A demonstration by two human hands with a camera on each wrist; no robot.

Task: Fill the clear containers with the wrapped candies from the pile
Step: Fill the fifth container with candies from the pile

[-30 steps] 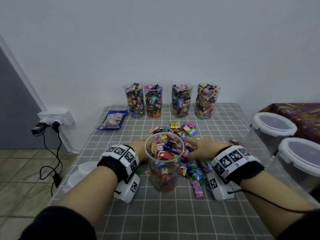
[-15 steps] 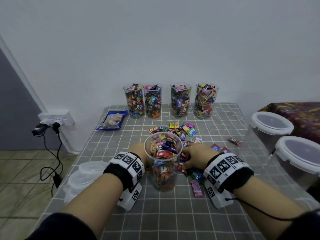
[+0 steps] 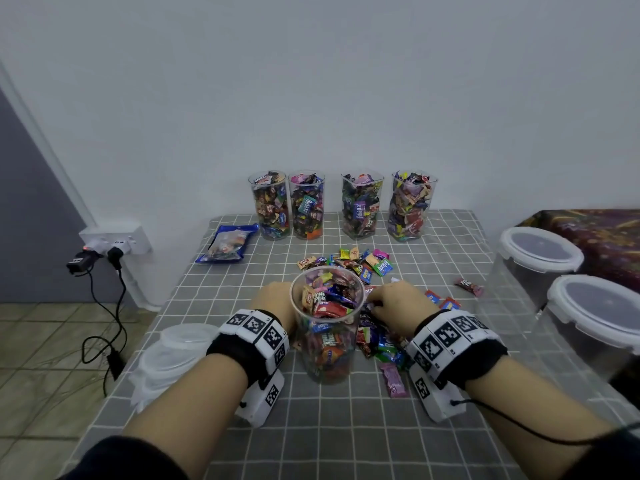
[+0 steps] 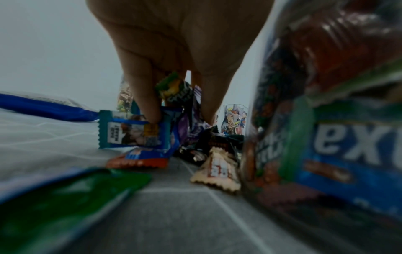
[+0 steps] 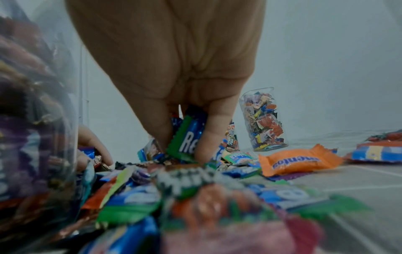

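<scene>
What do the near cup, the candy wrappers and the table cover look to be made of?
Near cup: likely clear glossy plastic; the candies show through its wall. Candy wrappers: shiny printed film with zigzag-cut ends. Table cover: grey checked, matte, probably cloth.

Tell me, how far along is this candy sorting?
Well along. Four clear containers at the back are full. The front container is nearly full. The left hand and right hand each pinch wrapped candies from the pile. Left: a small pile and a few strays on the checked tablecloth.
</scene>
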